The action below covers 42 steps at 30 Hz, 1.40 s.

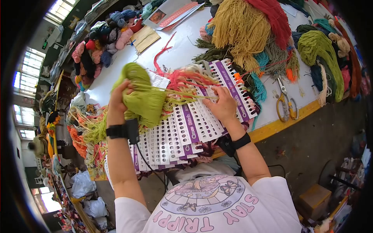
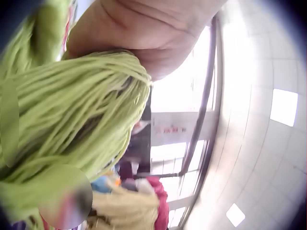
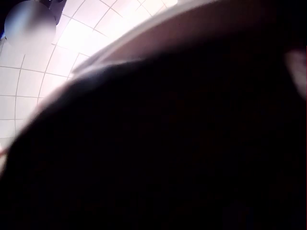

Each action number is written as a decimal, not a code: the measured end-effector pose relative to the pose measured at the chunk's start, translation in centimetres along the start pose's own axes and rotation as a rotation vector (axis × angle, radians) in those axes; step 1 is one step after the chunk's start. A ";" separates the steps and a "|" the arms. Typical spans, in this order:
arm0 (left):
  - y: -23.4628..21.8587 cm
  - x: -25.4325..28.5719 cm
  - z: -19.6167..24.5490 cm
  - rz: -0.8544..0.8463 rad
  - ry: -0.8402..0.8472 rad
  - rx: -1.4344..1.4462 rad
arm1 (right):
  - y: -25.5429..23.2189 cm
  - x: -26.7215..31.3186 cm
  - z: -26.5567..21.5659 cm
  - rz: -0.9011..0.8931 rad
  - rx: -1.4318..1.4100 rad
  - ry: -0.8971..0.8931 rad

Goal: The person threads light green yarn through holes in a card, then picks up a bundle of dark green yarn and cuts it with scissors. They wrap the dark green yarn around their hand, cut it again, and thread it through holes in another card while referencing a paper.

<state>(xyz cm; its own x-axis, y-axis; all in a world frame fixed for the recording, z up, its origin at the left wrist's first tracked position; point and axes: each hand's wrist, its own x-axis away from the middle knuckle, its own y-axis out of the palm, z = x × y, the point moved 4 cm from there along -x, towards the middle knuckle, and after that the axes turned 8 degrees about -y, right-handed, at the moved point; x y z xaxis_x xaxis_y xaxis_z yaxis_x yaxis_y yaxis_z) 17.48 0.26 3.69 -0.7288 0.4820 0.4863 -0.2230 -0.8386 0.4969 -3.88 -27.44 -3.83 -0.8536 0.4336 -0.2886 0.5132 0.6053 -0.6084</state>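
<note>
A lime-green skein of thread hangs from my left hand, whose fingers grip its upper part. In the left wrist view the same skein loops under the palm. Green strands run from it across to my right hand, which pinches them between thumb and fingers. Beneath both hands lie overlapping white-and-purple punched thread cards, with pink and red threads bunched along their far ends. Mostly dark, the right wrist view hides the right fingers.
Orange-handled scissors lie right of the cards, near the table's yellow edge. Tan hanks and red hanks are heaped at the back, green ones at the right. A wooden board and colored yarn balls sit back left.
</note>
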 end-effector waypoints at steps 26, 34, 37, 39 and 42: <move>15.2 7.7 -11.7 -0.441 -0.085 -0.364 | -1.6 1.4 -9.6 -0.068 -1.007 0.192; 14.0 6.9 -11.3 -0.419 -0.143 -0.125 | -1.0 1.6 -8.4 -0.019 -1.276 0.273; 14.6 7.3 -11.2 -0.413 -0.094 -0.181 | -1.0 1.7 -8.6 -0.007 -1.259 0.265; 14.4 7.0 -11.5 -0.340 -0.073 -0.247 | -0.9 1.7 -8.7 -0.001 -1.255 0.263; 14.7 6.9 -11.6 -0.309 -0.089 -0.227 | -0.7 1.7 -8.6 0.004 -1.295 0.267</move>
<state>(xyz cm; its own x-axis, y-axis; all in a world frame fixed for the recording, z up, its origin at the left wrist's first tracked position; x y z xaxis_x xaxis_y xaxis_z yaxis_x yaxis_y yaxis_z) 1.62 -11.66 5.98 -0.5484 0.7321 0.4041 -0.5675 -0.6808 0.4631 -4.98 -21.37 2.49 -0.8849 0.4636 -0.0446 0.3562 0.7354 0.5765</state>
